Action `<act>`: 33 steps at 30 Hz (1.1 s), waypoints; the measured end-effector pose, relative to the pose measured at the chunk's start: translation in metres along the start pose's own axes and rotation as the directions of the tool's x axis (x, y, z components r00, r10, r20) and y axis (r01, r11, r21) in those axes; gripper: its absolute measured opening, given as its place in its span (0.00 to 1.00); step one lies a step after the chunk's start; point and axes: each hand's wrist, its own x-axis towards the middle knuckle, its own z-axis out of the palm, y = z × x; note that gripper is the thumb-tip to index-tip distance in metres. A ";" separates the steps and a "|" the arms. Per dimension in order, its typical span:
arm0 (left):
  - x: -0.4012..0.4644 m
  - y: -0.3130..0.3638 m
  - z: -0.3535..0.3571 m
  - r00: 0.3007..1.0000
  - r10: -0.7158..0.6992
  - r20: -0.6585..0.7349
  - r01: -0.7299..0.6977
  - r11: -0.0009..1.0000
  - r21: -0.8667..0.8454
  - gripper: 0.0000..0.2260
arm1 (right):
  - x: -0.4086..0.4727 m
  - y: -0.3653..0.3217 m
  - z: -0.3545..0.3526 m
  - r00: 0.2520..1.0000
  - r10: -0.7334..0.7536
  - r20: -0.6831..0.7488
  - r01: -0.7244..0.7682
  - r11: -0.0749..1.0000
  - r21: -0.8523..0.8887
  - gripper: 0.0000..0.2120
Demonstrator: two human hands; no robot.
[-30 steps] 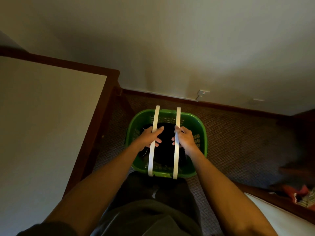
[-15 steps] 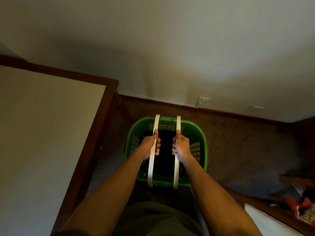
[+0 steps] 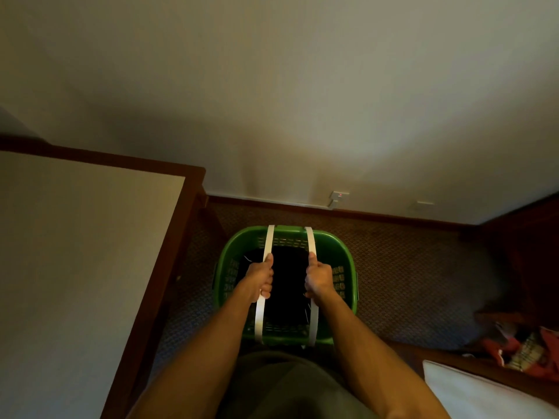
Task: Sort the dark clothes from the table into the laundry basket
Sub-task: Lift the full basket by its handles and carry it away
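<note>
Green plastic: the laundry basket (image 3: 343,246) sits on the carpet (image 3: 408,267) right in front of the person, rounded corners, lattice-style vent holes in the walls.
What changed: a second ago both hands were loose on top of the handles with the fingers splayed out; now they're curled into proper fists around them, and the view has pulled back a bit, so I'd guess the person is straightening up.
Left hand: the left hand (image 3: 259,278) is wrapped tight around the left handle (image 3: 260,316), thumb lying along the strap.
Right hand: the right hand (image 3: 317,278) has the same closed grip on the right handle (image 3: 309,240).
Handles: two flat white bands arching front to back over the basket, smooth and thin, look bendy.
Dark clothes: the dark clothes (image 3: 289,267) are down inside the basket between the handles, a soft black heap, too dark to see folds.
Table: the table (image 3: 75,252) at left has a pale matte top with a dark wood edge, and the part in view has nothing on it.
Task read: looks to me like the sorting is done and this is a lift or carry.
Off to the side: a reddish patterned fabric (image 3: 526,349) at lower right, well away from the basket.
</note>
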 end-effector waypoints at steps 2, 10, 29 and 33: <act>-0.011 -0.002 -0.004 1.000 0.011 0.008 -0.011 1.000 0.013 0.23 | -0.016 -0.001 -0.001 1.000 0.001 0.012 -0.001 1.000 0.028 0.22; -0.111 0.033 -0.019 0.979 0.151 0.140 -0.131 0.981 -0.142 0.22 | -0.110 -0.058 -0.041 0.985 -0.119 0.129 0.095 0.980 0.175 0.21; -0.263 -0.138 0.027 0.965 0.191 -0.177 -0.260 0.700 -0.665 0.15 | -0.211 -0.015 -0.104 0.835 -0.096 0.542 0.261 0.936 -0.236 0.19; -0.284 -0.203 0.038 0.937 0.144 -0.319 -0.342 0.569 -0.748 0.15 | -0.237 0.015 -0.096 0.768 -0.072 0.637 0.355 0.875 -0.330 0.21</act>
